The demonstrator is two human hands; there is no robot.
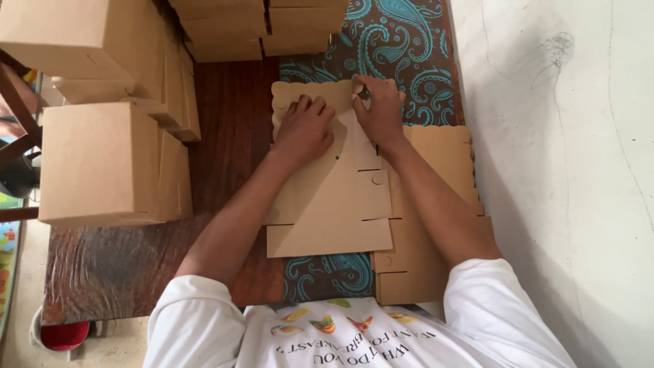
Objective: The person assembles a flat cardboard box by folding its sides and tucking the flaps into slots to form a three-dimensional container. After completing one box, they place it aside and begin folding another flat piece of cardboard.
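While the left hand [304,129] lay flat, pinning the flat die-cut cardboard box blank [334,204] to the counter [231,116], the right hand [379,109] pinched its scalloped far flap [313,92], so folding seemed just begun, and creasing that flap needed steady downward pressure.

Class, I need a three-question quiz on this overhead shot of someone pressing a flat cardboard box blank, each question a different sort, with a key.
1. True or false: both hands rest on the flat cardboard blank.
2. Where do the folded boxes stand? A) by the left arm B) by the right arm C) on the lap
3. Fill in: the cloth under the blank has a blue ______ pattern.

Key
1. True: left hand presses flat; right hand pinches the scalloped edge.
2. A
3. Paisley
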